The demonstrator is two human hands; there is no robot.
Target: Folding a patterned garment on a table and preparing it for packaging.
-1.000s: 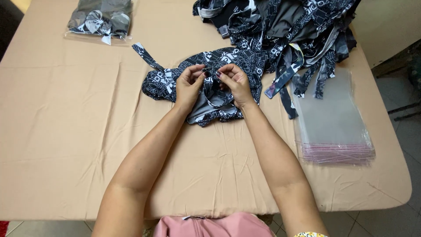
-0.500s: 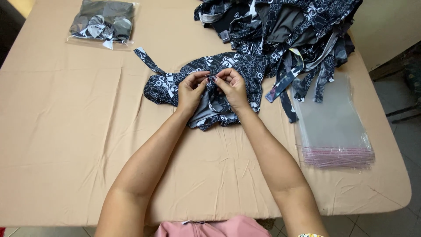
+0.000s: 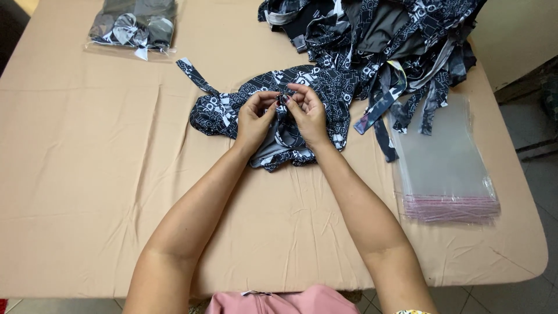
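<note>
A black-and-white patterned garment [image 3: 325,87] lies spread on the tan tablecloth [image 3: 87,174] at the table's far middle, with one strap trailing out to the left. My left hand [image 3: 254,118] and my right hand [image 3: 307,113] sit side by side on top of it. Both pinch the same small bunch of its fabric between thumb and fingertips, held slightly above the garment. The fingertips of the two hands nearly touch.
A heap of similar patterned garments [image 3: 383,35] with hanging straps fills the far right. A stack of clear plastic bags [image 3: 444,168] lies at the right edge. One bagged garment [image 3: 133,26] rests at the far left.
Both hands have drawn closer together and lifted the pinched fabric a little. The garment itself has barely shifted.
</note>
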